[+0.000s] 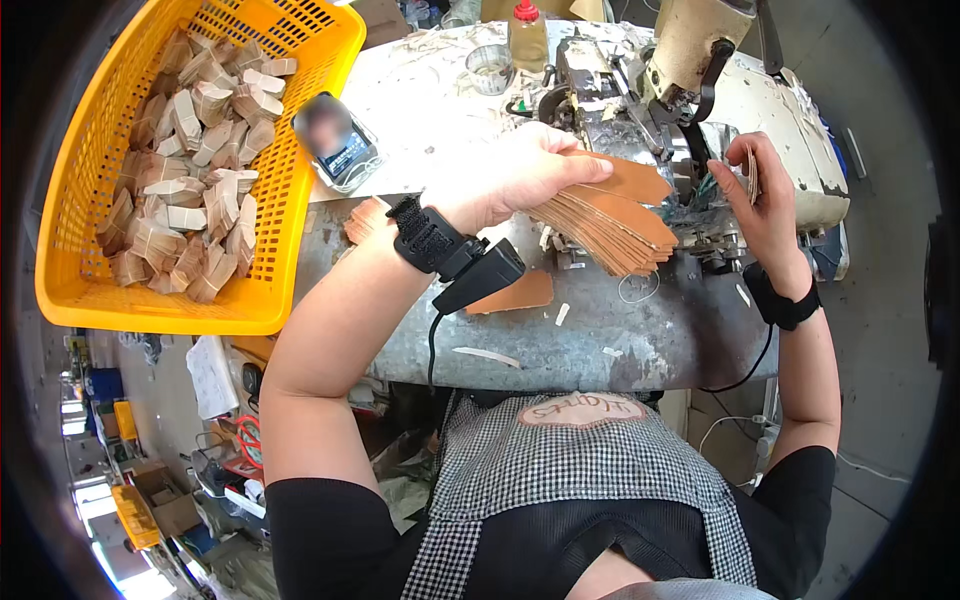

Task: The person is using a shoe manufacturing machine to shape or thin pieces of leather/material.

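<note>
My left hand (535, 175) is closed round a fanned stack of tan leather pieces (610, 225), thumb on top. The stack's uppermost piece (635, 182) points toward the metal working parts of a bench machine (690, 185). On the right of those parts, my right hand (768, 195) is raised. Between its thumb and fingers are thin leather pieces (752, 172), seen edge-on; how many I cannot tell. A loose tan leather piece (515, 293) lies on the worn metal table (590, 350) under my left wrist.
A yellow basket (180, 318) full of bundled pale pieces (190, 200) stands at the left. Beside it lies a phone (338, 145) with a coiled white cable. A red-capped bottle (527, 40) and a clear cup (489, 70) stand at the back. Scraps litter the table.
</note>
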`<control>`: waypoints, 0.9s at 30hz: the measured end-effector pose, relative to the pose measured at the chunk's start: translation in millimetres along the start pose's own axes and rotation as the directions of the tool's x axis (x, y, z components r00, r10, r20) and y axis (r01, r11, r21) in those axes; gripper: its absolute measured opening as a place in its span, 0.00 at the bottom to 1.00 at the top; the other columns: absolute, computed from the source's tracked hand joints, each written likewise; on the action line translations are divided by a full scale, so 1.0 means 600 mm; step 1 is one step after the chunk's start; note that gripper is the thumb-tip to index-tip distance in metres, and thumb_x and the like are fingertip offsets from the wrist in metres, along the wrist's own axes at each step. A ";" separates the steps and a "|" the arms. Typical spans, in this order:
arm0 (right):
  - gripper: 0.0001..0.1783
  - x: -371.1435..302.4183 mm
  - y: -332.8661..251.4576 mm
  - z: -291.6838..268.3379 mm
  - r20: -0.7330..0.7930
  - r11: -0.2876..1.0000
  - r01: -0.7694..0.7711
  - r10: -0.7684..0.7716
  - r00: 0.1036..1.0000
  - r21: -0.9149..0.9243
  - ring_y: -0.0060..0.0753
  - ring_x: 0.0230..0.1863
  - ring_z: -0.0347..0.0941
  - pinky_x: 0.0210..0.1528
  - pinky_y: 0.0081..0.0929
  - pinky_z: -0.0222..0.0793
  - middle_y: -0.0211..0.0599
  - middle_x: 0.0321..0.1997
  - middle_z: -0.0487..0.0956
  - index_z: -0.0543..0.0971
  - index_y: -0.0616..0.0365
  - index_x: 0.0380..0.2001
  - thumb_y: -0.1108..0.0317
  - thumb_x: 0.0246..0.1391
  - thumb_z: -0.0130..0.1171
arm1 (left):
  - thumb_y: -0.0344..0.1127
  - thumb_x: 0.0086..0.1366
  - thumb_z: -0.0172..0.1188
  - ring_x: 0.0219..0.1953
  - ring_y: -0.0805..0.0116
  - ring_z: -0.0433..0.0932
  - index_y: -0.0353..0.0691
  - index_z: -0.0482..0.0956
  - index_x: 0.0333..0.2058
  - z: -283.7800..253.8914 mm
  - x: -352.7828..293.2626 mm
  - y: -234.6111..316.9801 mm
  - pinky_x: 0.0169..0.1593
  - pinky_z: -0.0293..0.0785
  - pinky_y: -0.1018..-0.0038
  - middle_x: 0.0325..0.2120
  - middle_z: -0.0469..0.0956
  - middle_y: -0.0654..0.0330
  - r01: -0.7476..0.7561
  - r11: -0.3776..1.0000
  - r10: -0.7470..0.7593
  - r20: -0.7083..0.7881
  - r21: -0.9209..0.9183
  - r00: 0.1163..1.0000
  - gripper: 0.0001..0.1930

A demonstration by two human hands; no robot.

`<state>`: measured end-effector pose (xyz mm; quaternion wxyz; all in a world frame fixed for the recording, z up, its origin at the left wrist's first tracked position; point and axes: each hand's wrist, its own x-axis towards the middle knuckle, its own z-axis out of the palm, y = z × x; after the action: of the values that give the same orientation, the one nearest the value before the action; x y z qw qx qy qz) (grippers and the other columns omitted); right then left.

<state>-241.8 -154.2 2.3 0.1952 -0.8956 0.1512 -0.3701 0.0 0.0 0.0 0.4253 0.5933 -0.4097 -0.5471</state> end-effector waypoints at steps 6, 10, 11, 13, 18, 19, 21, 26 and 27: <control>0.12 0.000 0.000 0.001 -0.003 1.000 0.008 -0.008 1.000 -0.008 0.32 0.28 0.63 0.31 0.26 0.60 0.35 0.28 0.68 0.69 0.61 0.33 0.74 0.51 0.64 | 0.44 0.61 0.65 0.29 0.81 0.79 0.37 0.80 0.38 0.000 0.002 -0.003 0.34 0.74 0.84 0.31 0.82 0.62 -0.014 1.000 0.014 -0.002 0.013 1.000 0.15; 0.12 -0.001 0.001 0.001 0.000 1.000 0.002 -0.002 1.000 -0.004 0.31 0.28 0.63 0.32 0.25 0.60 0.35 0.29 0.68 0.70 0.61 0.34 0.74 0.51 0.64 | 0.44 0.61 0.65 0.28 0.82 0.79 0.38 0.80 0.37 0.001 0.000 -0.002 0.32 0.74 0.84 0.30 0.82 0.62 -0.023 0.999 0.023 -0.008 0.027 1.000 0.15; 0.12 -0.001 0.001 0.001 0.000 1.000 0.002 -0.002 1.000 0.001 0.31 0.28 0.63 0.32 0.25 0.60 0.35 0.29 0.68 0.70 0.61 0.34 0.74 0.52 0.63 | 0.45 0.61 0.65 0.28 0.82 0.79 0.38 0.80 0.37 0.001 0.000 -0.003 0.31 0.74 0.84 0.30 0.82 0.63 -0.027 0.999 0.027 -0.013 0.028 1.000 0.15; 0.12 -0.001 0.002 0.001 0.002 1.000 0.003 -0.003 1.000 0.000 0.31 0.28 0.63 0.32 0.25 0.61 0.35 0.29 0.68 0.70 0.61 0.34 0.74 0.52 0.63 | 0.45 0.61 0.65 0.27 0.82 0.79 0.38 0.80 0.37 0.002 -0.002 0.000 0.30 0.74 0.84 0.29 0.82 0.63 -0.019 0.999 0.019 -0.013 0.041 1.000 0.15; 0.11 -0.002 0.003 0.000 0.008 1.000 -0.006 0.006 1.000 0.002 0.31 0.28 0.63 0.32 0.25 0.61 0.35 0.29 0.68 0.70 0.62 0.34 0.74 0.52 0.63 | 0.46 0.60 0.65 0.26 0.82 0.78 0.39 0.80 0.36 0.003 -0.004 0.000 0.29 0.73 0.84 0.29 0.82 0.64 -0.016 0.998 0.018 -0.029 0.062 0.999 0.15; 0.11 -0.002 0.003 0.000 0.009 1.000 -0.004 0.004 1.000 -0.001 0.31 0.28 0.63 0.32 0.25 0.61 0.35 0.29 0.68 0.70 0.62 0.34 0.74 0.52 0.63 | 0.45 0.59 0.66 0.28 0.79 0.78 0.38 0.81 0.35 0.003 -0.004 0.000 0.32 0.73 0.80 0.29 0.82 0.62 -0.006 0.999 0.007 -0.032 0.045 0.999 0.16; 0.11 -0.002 0.003 0.000 0.010 1.000 -0.001 0.001 1.000 -0.005 0.31 0.28 0.63 0.32 0.25 0.61 0.35 0.29 0.69 0.70 0.62 0.34 0.74 0.52 0.63 | 0.45 0.58 0.66 0.30 0.75 0.78 0.37 0.82 0.35 0.003 -0.005 0.000 0.36 0.74 0.76 0.29 0.81 0.60 0.005 1.000 -0.004 -0.036 0.027 0.999 0.16; 0.11 -0.003 0.002 0.001 0.010 1.000 -0.005 0.005 1.000 -0.005 0.30 0.29 0.63 0.32 0.25 0.61 0.34 0.29 0.69 0.70 0.62 0.35 0.74 0.52 0.63 | 0.45 0.58 0.67 0.30 0.75 0.77 0.37 0.81 0.35 0.005 -0.010 0.007 0.36 0.73 0.77 0.29 0.81 0.60 -0.003 1.000 0.003 -0.029 0.028 1.000 0.16; 0.11 -0.002 0.002 0.001 0.010 1.000 -0.004 0.004 1.000 -0.005 0.30 0.29 0.63 0.32 0.25 0.61 0.34 0.29 0.69 0.70 0.62 0.35 0.74 0.52 0.63 | 0.45 0.58 0.67 0.30 0.75 0.77 0.37 0.81 0.35 0.003 -0.009 0.005 0.36 0.73 0.77 0.29 0.81 0.60 -0.003 1.000 0.004 -0.030 0.028 1.000 0.16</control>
<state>-242.7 -154.6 0.7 0.1946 -0.8976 0.1529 -0.3648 -2.4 4.2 4.7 0.4242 0.6067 -0.4117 -0.5315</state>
